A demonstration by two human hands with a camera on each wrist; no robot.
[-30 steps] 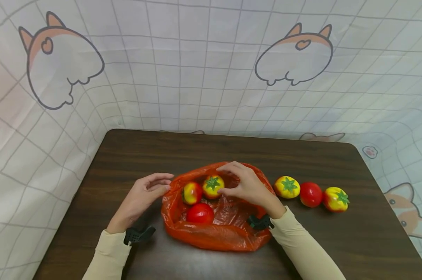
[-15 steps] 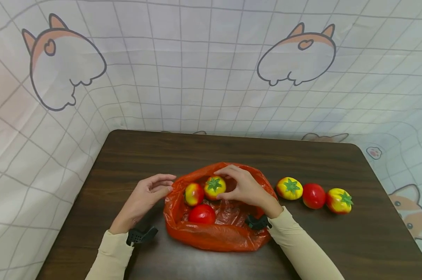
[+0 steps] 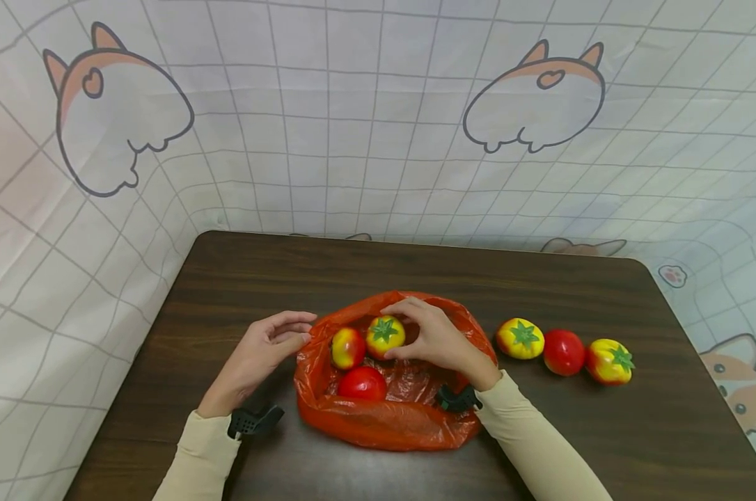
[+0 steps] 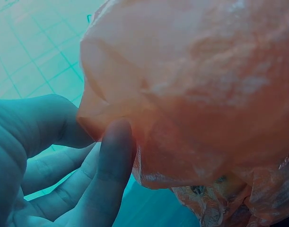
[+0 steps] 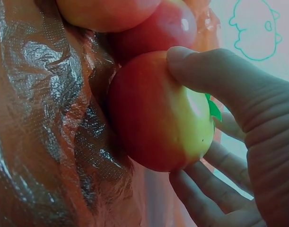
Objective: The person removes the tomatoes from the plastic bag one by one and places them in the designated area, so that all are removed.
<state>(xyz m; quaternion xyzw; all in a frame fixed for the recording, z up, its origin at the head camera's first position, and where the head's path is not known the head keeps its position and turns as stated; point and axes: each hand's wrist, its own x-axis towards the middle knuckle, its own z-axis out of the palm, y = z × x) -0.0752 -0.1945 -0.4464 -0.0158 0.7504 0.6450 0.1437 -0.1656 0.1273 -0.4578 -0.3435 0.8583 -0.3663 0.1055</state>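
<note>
An orange-red plastic bag (image 3: 384, 422) lies on the table with its mouth wide open. My left hand (image 3: 255, 355) pinches its left rim between thumb and finger, clearly seen on the thin film (image 4: 182, 94) in the left wrist view. Inside the bag, my right hand (image 3: 437, 339) grips a yellow-and-red tomato (image 3: 385, 335) with a green leafy top. The right thumb lies on one side of that tomato (image 5: 149, 118), fingers on the other. Beside it in the bag are another yellow-and-red tomato (image 3: 348, 348) and a plain red tomato (image 3: 362, 384).
Right of the bag, a yellow tomato (image 3: 520, 339), a red tomato (image 3: 564, 352) and a yellow-and-red tomato (image 3: 608, 361) lie in a row on the dark wooden table (image 3: 246, 278). A white gridded cloth (image 3: 353, 104) with cartoon dogs hangs behind the table.
My right hand has shifted slightly left, bringing thumb and fingers closer around the tomato in the bag. The left hand stays at the rim. The head view has shifted a little.
</note>
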